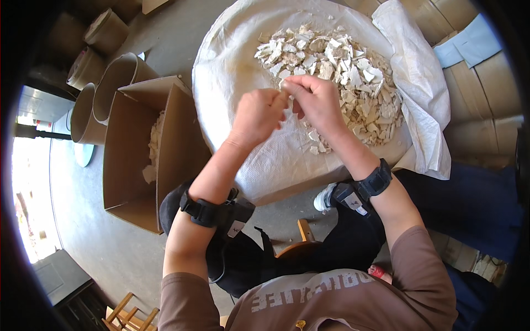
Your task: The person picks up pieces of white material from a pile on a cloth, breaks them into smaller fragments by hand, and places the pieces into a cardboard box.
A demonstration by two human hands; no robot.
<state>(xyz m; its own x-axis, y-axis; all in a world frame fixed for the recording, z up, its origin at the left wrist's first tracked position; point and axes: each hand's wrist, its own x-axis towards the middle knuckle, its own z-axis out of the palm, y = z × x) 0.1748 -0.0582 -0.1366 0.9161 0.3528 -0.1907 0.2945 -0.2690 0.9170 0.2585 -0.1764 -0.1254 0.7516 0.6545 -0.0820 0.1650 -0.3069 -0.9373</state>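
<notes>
My left hand (pixel 258 113) and my right hand (pixel 316 103) meet above the near left side of a heap of pale, flaky chips (pixel 356 82). Between their fingertips is a small pale piece (pixel 282 84), mostly covered, so its shape cannot be told. The fingers of both hands are pinched together. The heap is a mix of white flat flakes and yellowish bits, and it lies on a white woven plastic sheet (pixel 223 82) spread over a rounded support. A few loose chips (pixel 316 142) lie below my right hand.
An open cardboard box (pixel 132 153) with pale pieces inside stands at the left. Several round fibre drums (pixel 120 82) are behind it. A bunched woven sack (pixel 422 91) and cardboard cartons (pixel 472 87) are at the right. A wooden stool (pixel 298 248) shows below.
</notes>
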